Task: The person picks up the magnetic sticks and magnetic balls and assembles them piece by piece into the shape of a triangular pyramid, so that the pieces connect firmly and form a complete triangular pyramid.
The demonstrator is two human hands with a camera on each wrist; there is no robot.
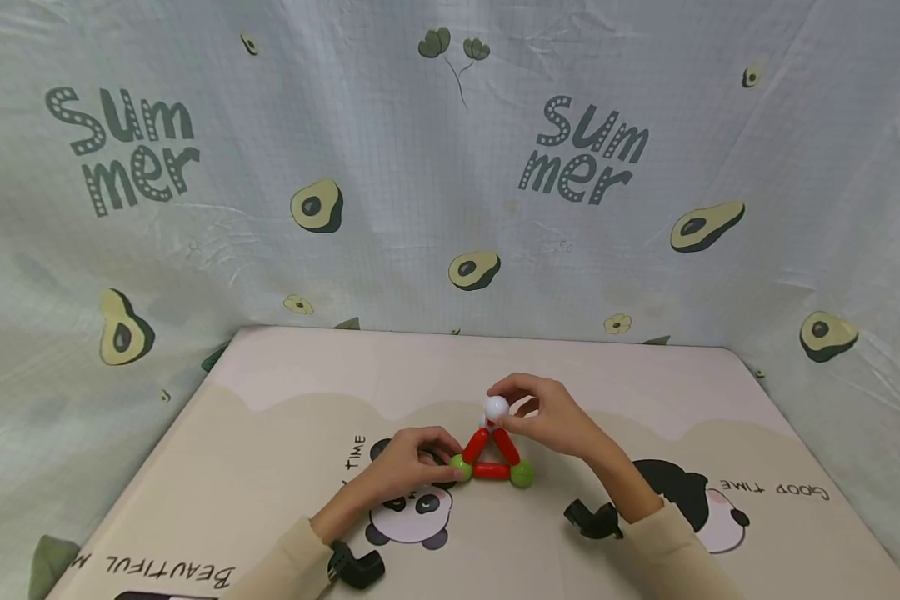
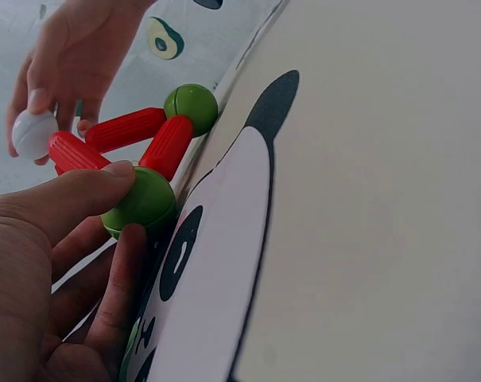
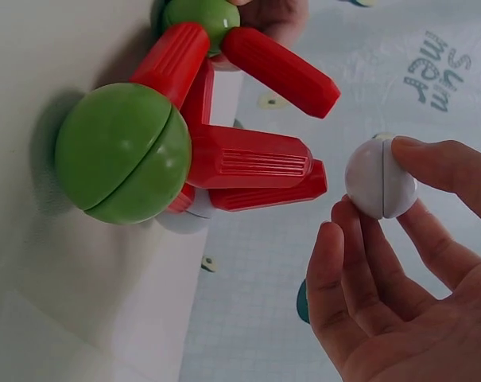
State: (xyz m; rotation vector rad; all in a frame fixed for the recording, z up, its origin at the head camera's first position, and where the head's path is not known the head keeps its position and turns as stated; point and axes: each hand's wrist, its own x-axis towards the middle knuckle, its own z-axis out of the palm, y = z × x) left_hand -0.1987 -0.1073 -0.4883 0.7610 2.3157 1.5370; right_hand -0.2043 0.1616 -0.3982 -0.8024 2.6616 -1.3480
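Low on the table stands a frame of red rods and balls. My left hand pinches its left green ball between thumb and fingers. At the right corner sits another green ball, with a red rod between the two. A second white ball shows low behind the rods in the right wrist view. Several rods lean up from the corners toward one another. Just off their upper ends, my right hand holds a white ball by thumb and fingertips; a gap separates ball and rods.
The table has a printed cover with a panda and lettering. A hanging cloth with avocado prints closes off the back and sides. Black wrist mounts sit at both wrists.
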